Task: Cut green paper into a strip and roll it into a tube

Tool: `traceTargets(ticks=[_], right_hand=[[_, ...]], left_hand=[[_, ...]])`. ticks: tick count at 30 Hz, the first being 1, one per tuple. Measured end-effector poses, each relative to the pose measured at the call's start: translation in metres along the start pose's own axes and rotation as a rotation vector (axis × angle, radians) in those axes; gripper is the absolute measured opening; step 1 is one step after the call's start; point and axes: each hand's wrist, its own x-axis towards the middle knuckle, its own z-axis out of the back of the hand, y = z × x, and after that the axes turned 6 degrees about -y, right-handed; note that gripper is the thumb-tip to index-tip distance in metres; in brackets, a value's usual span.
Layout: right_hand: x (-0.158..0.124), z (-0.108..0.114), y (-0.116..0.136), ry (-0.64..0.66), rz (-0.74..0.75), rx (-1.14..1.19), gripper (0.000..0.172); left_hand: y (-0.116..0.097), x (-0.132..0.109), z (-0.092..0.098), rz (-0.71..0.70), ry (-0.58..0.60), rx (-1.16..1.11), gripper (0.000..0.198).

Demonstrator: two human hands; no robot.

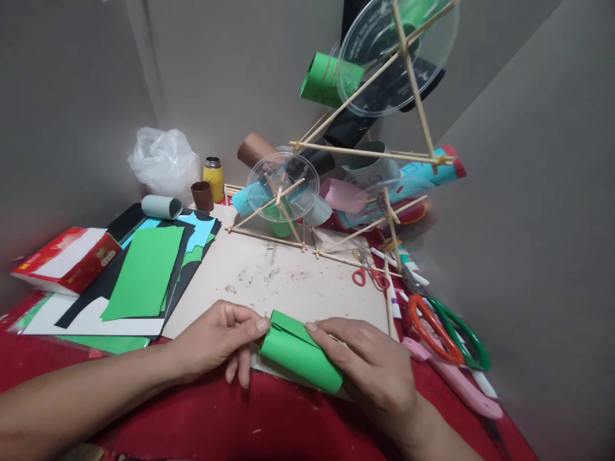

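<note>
A sheet of green paper [302,358], rolled into a loose tube, lies between my two hands over the near edge of the pale board. My left hand [230,336] pinches its left end near a short dark slit, thumb on top. My right hand [372,365] grips the right end, fingertips along the overlapping edge and the palm hiding that end. Flat green paper sheets [144,269] lie to the left on black and white sheets.
Stick-and-disc models with paper tubes stand behind, one small [281,192], one tall [398,57]. Red-handled scissors [369,276], orange-and-green-handled scissors [449,333] and a pink tool [461,378] lie right. A red tissue pack [67,256], yellow bottle [214,179] and plastic bag [163,163] are left.
</note>
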Motion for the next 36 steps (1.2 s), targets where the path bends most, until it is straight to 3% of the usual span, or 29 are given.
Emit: traceTargets(ticks=[6, 14, 21, 25, 28, 30, 32, 36], right_hand=[[0.002, -0.004, 0.004, 0.020, 0.000, -0.023, 0.039], [0.001, -0.007, 0.004, 0.018, 0.054, -0.043, 0.035], [0.004, -0.007, 0.007, 0.032, 0.051, 0.025, 0.037], [0.003, -0.007, 0.002, -0.128, -0.223, 0.085, 0.045], [0.005, -0.005, -0.001, -0.287, -0.573, 0.184, 0.027], [0.010, -0.004, 0.001, -0.266, -0.773, 0.324, 0.017], [0.015, -0.004, 0.006, -0.204, -0.882, 0.480, 0.019], [0.018, -0.010, 0.019, -0.145, -0.906, 0.612, 0.021]], left_hand=[[0.009, 0.002, -0.001, 0.043, -0.012, -0.108, 0.039], [0.007, 0.003, 0.002, 0.064, 0.054, -0.241, 0.037], [0.009, 0.005, 0.002, 0.101, -0.020, -0.190, 0.038], [0.005, 0.007, 0.007, -0.043, -0.125, -0.124, 0.036], [0.001, 0.008, 0.012, -0.191, -0.219, -0.024, 0.035], [0.000, 0.007, 0.013, -0.267, -0.260, 0.047, 0.035], [0.001, 0.004, 0.011, -0.312, -0.282, 0.100, 0.034], [0.007, 0.000, 0.005, -0.352, -0.312, 0.183, 0.034]])
